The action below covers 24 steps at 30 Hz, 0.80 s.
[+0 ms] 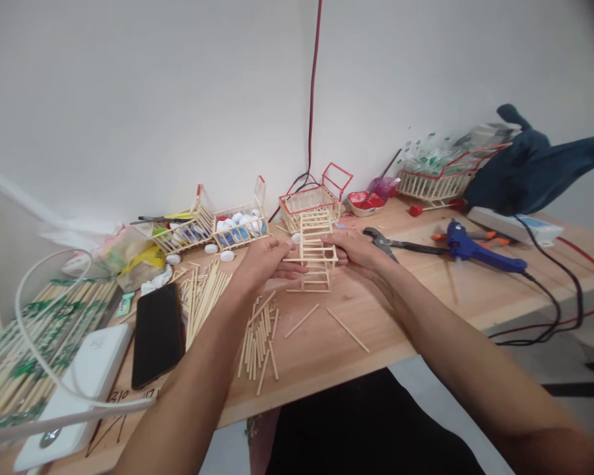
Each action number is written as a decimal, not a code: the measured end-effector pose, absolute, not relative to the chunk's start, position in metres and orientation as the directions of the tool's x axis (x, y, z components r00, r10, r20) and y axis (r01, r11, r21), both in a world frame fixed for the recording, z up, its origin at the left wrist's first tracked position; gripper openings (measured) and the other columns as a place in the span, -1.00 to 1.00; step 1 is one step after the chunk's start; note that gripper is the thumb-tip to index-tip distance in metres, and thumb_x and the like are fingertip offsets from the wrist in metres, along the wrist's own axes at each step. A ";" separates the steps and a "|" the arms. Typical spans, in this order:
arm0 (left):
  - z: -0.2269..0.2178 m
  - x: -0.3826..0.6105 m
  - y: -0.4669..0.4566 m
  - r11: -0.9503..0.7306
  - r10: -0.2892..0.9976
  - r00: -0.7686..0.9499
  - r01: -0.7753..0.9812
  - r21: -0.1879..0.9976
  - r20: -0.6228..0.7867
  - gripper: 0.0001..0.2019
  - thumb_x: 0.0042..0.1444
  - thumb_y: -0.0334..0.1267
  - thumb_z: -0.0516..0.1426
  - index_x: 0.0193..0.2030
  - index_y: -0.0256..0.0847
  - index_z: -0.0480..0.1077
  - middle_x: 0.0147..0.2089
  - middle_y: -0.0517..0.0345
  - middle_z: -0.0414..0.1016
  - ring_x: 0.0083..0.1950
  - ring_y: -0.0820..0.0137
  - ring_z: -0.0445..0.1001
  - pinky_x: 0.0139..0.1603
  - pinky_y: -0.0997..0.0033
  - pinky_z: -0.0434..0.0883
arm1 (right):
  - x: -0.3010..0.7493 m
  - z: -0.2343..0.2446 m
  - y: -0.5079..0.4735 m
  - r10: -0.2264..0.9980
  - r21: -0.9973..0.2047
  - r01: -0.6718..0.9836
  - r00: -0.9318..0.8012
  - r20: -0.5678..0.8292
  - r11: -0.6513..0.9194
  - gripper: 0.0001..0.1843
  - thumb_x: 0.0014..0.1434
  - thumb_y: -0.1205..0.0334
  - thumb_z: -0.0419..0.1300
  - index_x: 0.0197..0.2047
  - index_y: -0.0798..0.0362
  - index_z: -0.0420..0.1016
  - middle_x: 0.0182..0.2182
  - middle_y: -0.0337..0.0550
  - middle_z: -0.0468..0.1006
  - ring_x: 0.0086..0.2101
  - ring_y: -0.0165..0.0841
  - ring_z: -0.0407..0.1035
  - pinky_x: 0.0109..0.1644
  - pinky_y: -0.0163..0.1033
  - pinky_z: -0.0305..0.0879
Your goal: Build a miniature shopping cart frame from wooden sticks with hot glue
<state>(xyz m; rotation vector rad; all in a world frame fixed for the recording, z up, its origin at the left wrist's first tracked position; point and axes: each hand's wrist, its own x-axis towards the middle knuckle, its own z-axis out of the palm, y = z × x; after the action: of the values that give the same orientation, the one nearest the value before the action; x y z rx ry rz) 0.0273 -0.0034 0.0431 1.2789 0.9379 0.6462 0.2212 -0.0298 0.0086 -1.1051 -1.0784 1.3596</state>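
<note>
Between my two hands stands a small open frame (318, 249) made of thin wooden sticks, with ladder-like crosspieces. My left hand (270, 260) grips its left side, fingers reaching to the bars. From the right, my right hand (352, 251) pinches the frame's upright edge; some fingertips are hidden. Just behind is a stick-built cart (309, 200) with a red-painted rim and handle. In front of the frame, a pile of short wooden sticks (258, 346) lies on the wooden table (321, 369), along with two loose sticks (347, 330).
To the right lie pliers (416, 246) and a blue glue gun (485, 254) with its cord. A red paint dish (365, 203) stands behind. Stick carts (242, 227) and longer sticks (205, 290) are left, with a phone (157, 336), power bank (79, 389) and packaged chopsticks (44, 330).
</note>
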 end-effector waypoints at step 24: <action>0.000 0.026 -0.020 -0.052 0.875 0.481 0.212 0.976 -0.057 -0.88 -0.04 -0.28 0.27 -0.41 -0.33 0.54 -0.52 0.15 0.51 -0.49 0.51 0.43 -0.40 0.54 0.41 | 0.224 0.007 -0.032 0.998 -0.980 -0.190 -0.052 -0.045 -0.054 -0.61 -0.04 0.14 0.31 -0.61 0.05 0.15 -0.77 -0.47 0.04 -0.70 -0.62 -0.14 -0.64 -0.43 -0.24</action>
<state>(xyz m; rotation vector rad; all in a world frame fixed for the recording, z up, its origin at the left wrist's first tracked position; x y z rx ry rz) 0.0259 -0.0198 0.0002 1.5617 0.9736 0.7107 0.2236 -0.0316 0.0069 -1.0775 -1.0754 1.3658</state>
